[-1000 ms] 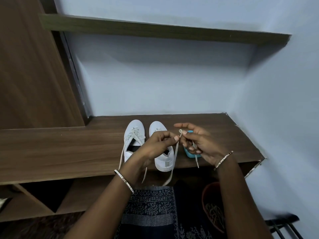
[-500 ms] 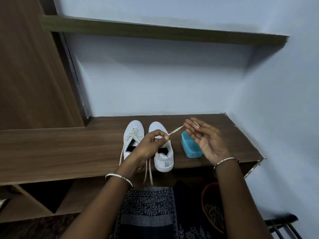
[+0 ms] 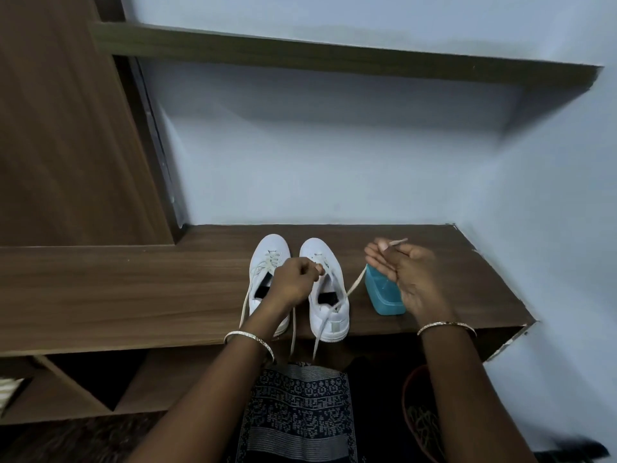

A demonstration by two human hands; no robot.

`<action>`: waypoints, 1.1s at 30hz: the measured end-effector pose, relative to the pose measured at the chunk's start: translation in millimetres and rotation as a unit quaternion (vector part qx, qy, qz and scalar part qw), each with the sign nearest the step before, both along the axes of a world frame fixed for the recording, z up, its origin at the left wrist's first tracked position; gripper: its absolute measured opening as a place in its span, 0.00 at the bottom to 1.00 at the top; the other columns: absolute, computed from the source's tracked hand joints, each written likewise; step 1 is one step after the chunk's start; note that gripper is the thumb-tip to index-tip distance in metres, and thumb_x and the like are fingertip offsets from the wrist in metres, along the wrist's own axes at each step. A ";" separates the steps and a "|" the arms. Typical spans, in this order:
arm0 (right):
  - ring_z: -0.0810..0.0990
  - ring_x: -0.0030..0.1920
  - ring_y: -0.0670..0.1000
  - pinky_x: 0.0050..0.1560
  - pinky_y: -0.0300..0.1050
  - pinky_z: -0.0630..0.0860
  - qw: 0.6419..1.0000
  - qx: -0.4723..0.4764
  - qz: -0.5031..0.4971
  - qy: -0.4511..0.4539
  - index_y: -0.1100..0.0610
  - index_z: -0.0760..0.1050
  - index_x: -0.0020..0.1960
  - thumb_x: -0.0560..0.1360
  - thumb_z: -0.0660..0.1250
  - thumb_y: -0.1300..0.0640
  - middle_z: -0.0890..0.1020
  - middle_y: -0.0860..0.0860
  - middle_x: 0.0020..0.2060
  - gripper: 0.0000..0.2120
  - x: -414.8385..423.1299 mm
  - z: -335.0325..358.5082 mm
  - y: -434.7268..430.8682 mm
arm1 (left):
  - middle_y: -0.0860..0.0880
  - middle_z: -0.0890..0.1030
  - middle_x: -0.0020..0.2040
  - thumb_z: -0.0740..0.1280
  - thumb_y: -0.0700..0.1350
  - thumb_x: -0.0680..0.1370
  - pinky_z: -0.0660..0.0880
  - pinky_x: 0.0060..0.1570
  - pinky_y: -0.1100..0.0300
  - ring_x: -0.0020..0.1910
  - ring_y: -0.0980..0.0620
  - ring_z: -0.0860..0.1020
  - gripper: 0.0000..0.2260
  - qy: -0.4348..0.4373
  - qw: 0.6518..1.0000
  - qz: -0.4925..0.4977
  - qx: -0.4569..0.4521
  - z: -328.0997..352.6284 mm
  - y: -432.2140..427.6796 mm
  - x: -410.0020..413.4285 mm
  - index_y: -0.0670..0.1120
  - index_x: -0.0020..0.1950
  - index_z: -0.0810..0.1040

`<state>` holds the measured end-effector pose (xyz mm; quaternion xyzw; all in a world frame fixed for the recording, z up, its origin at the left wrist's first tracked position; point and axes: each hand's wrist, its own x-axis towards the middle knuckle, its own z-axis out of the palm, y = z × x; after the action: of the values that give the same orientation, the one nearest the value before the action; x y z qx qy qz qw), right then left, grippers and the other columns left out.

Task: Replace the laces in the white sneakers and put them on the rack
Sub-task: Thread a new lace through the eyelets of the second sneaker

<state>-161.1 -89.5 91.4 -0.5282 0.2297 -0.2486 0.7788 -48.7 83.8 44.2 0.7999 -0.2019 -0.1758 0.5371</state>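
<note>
So, lace (image 3: 354,285) looks limp and light; best held by the tip. Left hand (image 3: 293,284) pinches it at the sneaker (image 3: 330,315); right hand (image 3: 409,279) pinches the free end.

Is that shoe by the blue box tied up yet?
Not tied: its lace runs loose up to the right hand, another end dangles off the shelf.

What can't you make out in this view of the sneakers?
Head view:
- Some eyelets on the right white sneaker: hidden by the left hand.
- Teal plastic box: contents unseen, partly behind the right hand.
- White lace: tip motion-blurred.
- Reddish-brown basket: cut by forearm and frame edge.
</note>
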 end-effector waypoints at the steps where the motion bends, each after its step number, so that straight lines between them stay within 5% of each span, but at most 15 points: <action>1: 0.86 0.47 0.56 0.43 0.41 0.83 0.999 -0.026 -0.015 0.018 0.70 0.77 0.55 0.78 0.68 0.64 0.83 0.64 0.51 0.10 4.7 -3.4 -2.5 | 0.53 0.84 0.42 0.64 0.43 0.79 0.77 0.47 0.57 0.46 0.51 0.82 0.09 -0.004 1.000 0.026 -0.004 -0.9 -2.3 5.8 0.47 0.44 0.83; 6: 0.78 0.30 0.36 0.38 0.32 0.74 0.975 -0.178 -0.051 0.125 0.60 0.84 0.48 0.76 0.73 0.55 0.83 0.45 0.34 0.07 35.0 -16.9 -10.5 | 0.51 0.83 0.46 0.64 0.41 0.78 0.76 0.49 0.56 0.47 0.50 0.81 0.07 -0.023 0.994 0.101 0.019 -1.6 -18.5 29.6 0.49 0.45 0.81; 13: 0.83 0.36 0.50 0.43 0.42 0.83 0.979 -0.140 0.029 0.146 0.63 0.82 0.47 0.75 0.71 0.67 0.84 0.58 0.42 0.02 90.6 -39.8 -9.0 | 0.48 0.84 0.51 0.66 0.44 0.77 0.75 0.53 0.56 0.53 0.46 0.80 0.06 0.013 0.987 0.152 0.040 -26.0 -53.1 56.5 0.46 0.49 0.82; 17: 0.75 0.26 0.45 0.27 0.34 0.72 0.967 -0.197 -0.004 0.163 0.64 0.84 0.50 0.75 0.72 0.64 0.85 0.58 0.39 0.05 110.9 -61.6 -10.7 | 0.47 0.82 0.51 0.74 0.55 0.71 0.76 0.53 0.52 0.52 0.45 0.80 0.16 0.025 0.986 0.151 0.068 -45.9 -69.5 67.2 0.47 0.51 0.77; 21: 0.75 0.25 0.43 0.31 0.37 0.74 0.946 -0.260 -0.021 0.193 0.59 0.86 0.47 0.75 0.73 0.58 0.86 0.52 0.36 0.04 126.4 -85.8 -18.0 | 0.45 0.80 0.54 0.75 0.55 0.70 0.71 0.48 0.56 0.55 0.44 0.78 0.22 -0.008 0.981 0.157 0.114 -61.1 -78.5 71.8 0.43 0.55 0.76; 24: 0.84 0.35 0.50 0.34 0.43 0.77 0.944 -0.259 -0.020 0.205 0.56 0.82 0.47 0.73 0.74 0.60 0.86 0.50 0.36 0.03 132.5 -102.1 -19.4 | 0.47 0.82 0.50 0.75 0.55 0.69 0.70 0.45 0.59 0.52 0.47 0.79 0.19 0.001 0.980 0.172 0.099 -68.5 -78.1 76.6 0.45 0.52 0.78; 30: 0.81 0.32 0.46 0.33 0.39 0.77 0.948 -0.251 -0.003 0.194 0.61 0.83 0.43 0.72 0.74 0.64 0.86 0.53 0.35 0.01 137.9 -112.4 -21.0 | 0.54 0.83 0.38 0.73 0.53 0.69 0.73 0.44 0.60 0.43 0.53 0.81 0.09 0.020 0.981 0.176 0.075 -68.7 -71.2 86.6 0.49 0.43 0.85; 33: 0.81 0.34 0.46 0.37 0.39 0.78 0.949 -0.257 0.013 0.184 0.61 0.84 0.44 0.73 0.73 0.64 0.86 0.55 0.36 0.01 141.5 -114.1 -23.3 | 0.52 0.84 0.33 0.72 0.52 0.65 0.81 0.48 0.51 0.39 0.49 0.84 0.06 0.072 0.988 0.136 0.022 -70.9 -65.0 98.1 0.51 0.36 0.86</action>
<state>-19.6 -112.9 -22.8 -0.7496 0.2907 -0.1877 0.5642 49.4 18.9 -26.7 0.8167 -0.0477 -0.1628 0.5516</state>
